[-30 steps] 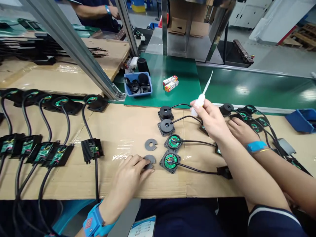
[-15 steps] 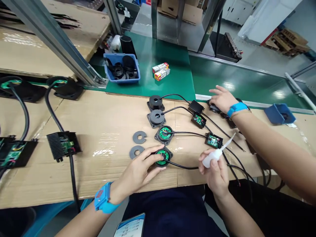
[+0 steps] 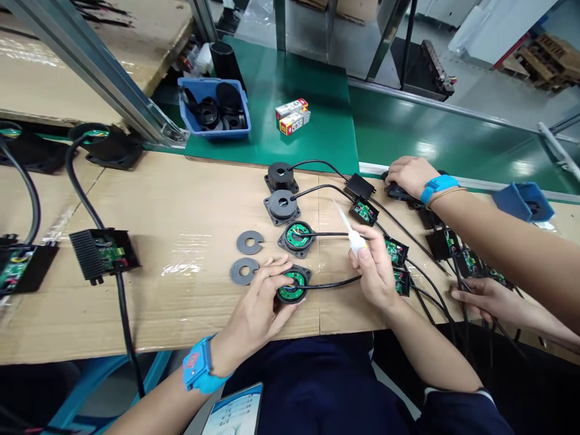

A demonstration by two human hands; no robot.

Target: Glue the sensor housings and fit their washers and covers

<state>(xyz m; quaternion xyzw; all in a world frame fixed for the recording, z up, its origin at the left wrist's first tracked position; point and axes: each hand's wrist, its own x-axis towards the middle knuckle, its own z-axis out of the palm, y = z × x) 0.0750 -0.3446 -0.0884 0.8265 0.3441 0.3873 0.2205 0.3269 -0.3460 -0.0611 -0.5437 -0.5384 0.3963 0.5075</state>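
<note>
White bottle [image 3: 357, 241], nozzle [image 3: 343, 217] now leftward; inside right grip [image 3: 377, 269]

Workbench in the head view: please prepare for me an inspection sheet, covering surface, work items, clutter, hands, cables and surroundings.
Surface: brown cardboard with shiny patches; green mat behind it.
Work items: white long-nosed bottle; nearer green-board housing; farther green-board housing; two grey slotted rings left of the housings.
Clutter: two small boxes and a blue bin of black parts, farther back.
Left hand: touching the nearer housing.
Right hand: holding the bottle, nozzle up.
Cables: black cable runs right from the nearer housing; others tangle at right.
Surroundings: co-worker's hand on dark parts at right; metal post at left.
</note>
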